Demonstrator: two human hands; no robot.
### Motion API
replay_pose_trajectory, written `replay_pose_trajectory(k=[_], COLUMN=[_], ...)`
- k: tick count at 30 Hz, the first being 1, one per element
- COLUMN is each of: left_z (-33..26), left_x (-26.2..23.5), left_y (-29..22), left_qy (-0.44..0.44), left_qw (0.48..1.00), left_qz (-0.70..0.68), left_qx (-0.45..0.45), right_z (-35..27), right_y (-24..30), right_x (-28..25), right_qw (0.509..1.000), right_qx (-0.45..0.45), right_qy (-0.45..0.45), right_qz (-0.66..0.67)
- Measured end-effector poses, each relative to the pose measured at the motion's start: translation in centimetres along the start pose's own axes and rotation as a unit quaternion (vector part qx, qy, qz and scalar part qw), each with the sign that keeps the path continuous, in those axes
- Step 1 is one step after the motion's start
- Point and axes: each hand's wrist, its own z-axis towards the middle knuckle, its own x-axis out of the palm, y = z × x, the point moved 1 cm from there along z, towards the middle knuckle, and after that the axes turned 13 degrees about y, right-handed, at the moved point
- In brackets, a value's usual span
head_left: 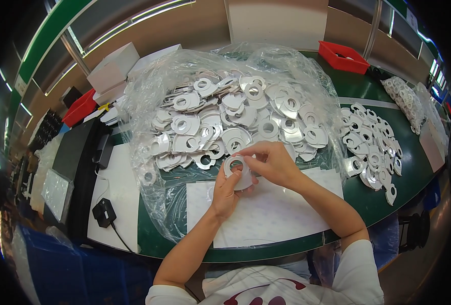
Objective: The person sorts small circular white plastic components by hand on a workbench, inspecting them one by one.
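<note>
In front of my chest, my left hand (226,192) is closed round a white flat teardrop-shaped part (244,181) with a round hole near its top. My right hand (272,161) has its thumb and fingers pinched at the upper edge of that same part. Whether a smaller piece sits between those fingertips is too small to tell. Just beyond both hands lies a large heap of similar white parts (187,125), some with shiny faces, on clear plastic sheeting (162,216). White sheets (271,216) lie on the table beneath my hands.
More white parts (372,145) are spread on the green table (413,173) at the right. Red bins (343,57) stand at the back right and far left. A black box-shaped device (75,170) and a black adapter (103,213) with a cable are at the left, near white boxes (114,67).
</note>
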Motion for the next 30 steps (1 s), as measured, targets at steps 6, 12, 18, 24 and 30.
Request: replay_pose_trajectory(k=[6, 12, 18, 24, 30], left_z=[-0.1, -0.2, -0.4, -0.6, -0.3], left_x=[0.4, 0.8, 1.4, 1.5, 1.8], left_y=[0.1, 0.0, 0.4, 0.2, 0.0], left_qy=[0.018, 0.036, 0.074, 0.105, 0.081], left_qw=[0.999, 0.997, 0.993, 0.993, 0.993], left_qz=[0.018, 0.043, 0.064, 0.019, 0.01], left_qx=[-0.023, -0.053, -0.059, -0.049, -0.08], right_z=[0.1, -0.3, -0.6, -1.1, -0.9], right_y=[0.0, 0.9, 0.0, 0.7, 1.1], right_x=[-0.6, -0.7, 0.2, -0.3, -3.4], right_qw=[0.993, 0.996, 0.992, 0.966, 0.978], right_qx=[0.078, 0.087, 0.048, -0.029, 0.056], right_qy=[0.043, 0.024, -0.032, -0.005, 0.161], right_qz=[0.079, 0.017, -0.109, -0.258, -0.12])
